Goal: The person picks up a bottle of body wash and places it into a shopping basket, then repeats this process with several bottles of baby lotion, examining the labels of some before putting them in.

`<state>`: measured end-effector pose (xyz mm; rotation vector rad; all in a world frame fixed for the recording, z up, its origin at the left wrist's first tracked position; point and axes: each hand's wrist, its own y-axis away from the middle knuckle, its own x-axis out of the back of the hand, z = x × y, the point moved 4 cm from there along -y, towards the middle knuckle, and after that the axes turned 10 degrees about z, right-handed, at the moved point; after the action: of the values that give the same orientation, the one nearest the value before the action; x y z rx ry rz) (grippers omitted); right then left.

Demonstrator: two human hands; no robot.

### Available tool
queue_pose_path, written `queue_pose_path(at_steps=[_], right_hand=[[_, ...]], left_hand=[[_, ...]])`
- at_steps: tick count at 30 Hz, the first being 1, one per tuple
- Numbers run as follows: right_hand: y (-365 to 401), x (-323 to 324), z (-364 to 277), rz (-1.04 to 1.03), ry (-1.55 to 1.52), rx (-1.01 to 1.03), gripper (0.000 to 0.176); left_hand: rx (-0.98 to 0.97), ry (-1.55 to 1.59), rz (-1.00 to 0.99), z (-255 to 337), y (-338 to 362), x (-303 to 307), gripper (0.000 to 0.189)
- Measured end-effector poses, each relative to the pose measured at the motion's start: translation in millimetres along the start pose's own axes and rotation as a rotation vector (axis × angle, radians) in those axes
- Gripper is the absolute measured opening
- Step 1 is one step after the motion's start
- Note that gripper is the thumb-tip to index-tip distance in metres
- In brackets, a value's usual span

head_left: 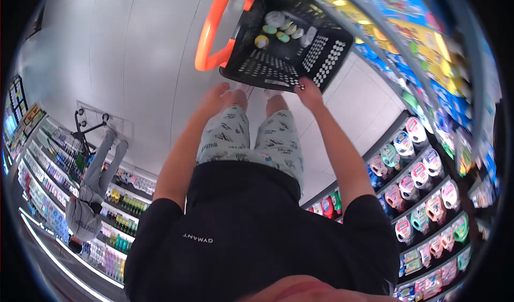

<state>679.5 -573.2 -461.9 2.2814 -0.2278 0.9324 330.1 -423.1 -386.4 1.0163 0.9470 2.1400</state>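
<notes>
A black shopping basket with an orange handle is in front of my legs. My right hand is closed on its near rim. My left hand is just short of the basket's near left corner, with its fingers loosely apart and nothing visible in them. Inside the basket are several small pale green and yellow items, a yellow-and-white round container and a white item. Their kinds are too small to make out.
Shelves of detergent-like bottles stand close on my right, with bright yellow and blue packs further up. At the left, a person in grey is beside a cart and stocked shelves. Pale tiles cover the floor.
</notes>
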Motion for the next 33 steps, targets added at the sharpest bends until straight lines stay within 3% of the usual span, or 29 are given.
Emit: queue_pose_path(at_steps=[4,9,15,18,23,26,29,33], right_hand=[[-104,-89,12,-0.086,0.138,0.029,0.063],[-206,-182,17,-0.206,0.267,0.057,0.082],[-258,-284,53,-0.193,0.128,0.080,0.088],[-269,-298,67,-0.144,0.087,0.042,0.092],[-278,-307,72,-0.057,0.071,0.250,0.091],[-280,-315,81,-0.038,0.066,0.296,0.090],[-261,-283,66,-0.086,0.048,0.205,0.088],[-205,-217,52,0.051,-0.099,0.304,0.088]], left_hand=[[0.009,0.078,-0.065,-16,-9,-24,0.043],[0.031,0.196,-0.046,-66,-34,-44,0.040],[0.166,0.309,0.009,-127,-42,-54,0.036],[0.237,0.377,0.064,-140,-49,-49,0.033],[0.030,0.243,0.310,-134,-63,-39,0.023],[-0.024,0.235,0.300,-130,-62,-37,0.023],[0.125,0.386,0.323,-155,-45,-45,0.024],[-0.097,0.146,0.329,-103,-9,-37,0.025]])
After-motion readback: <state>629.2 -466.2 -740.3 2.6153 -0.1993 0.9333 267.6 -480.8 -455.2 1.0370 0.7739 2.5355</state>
